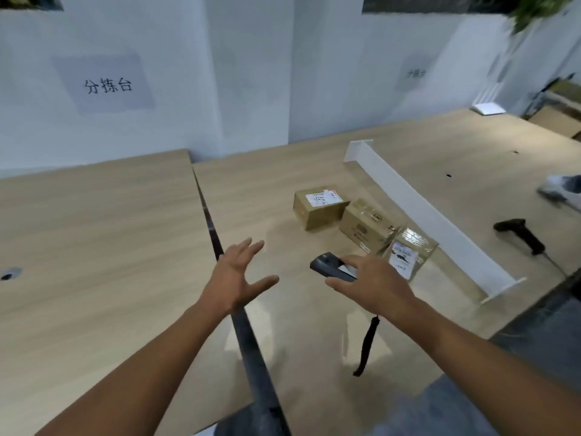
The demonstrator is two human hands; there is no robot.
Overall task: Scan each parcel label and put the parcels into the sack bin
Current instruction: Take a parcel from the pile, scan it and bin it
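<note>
Right hand [374, 287] round dark, strap-tailed scanner [328, 267]

White walls [251, 73], paper sign [107, 84] (Chinese characters), pale wooden tables [94, 231], perhaps a plant [534, 7]

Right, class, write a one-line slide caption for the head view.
Right hand grips a scanner beside three parcels on the table; left hand open.

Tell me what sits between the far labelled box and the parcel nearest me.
In the head view, a taped brown box sits between them: far box, this one, near parcel, in one diagonal row.
</note>
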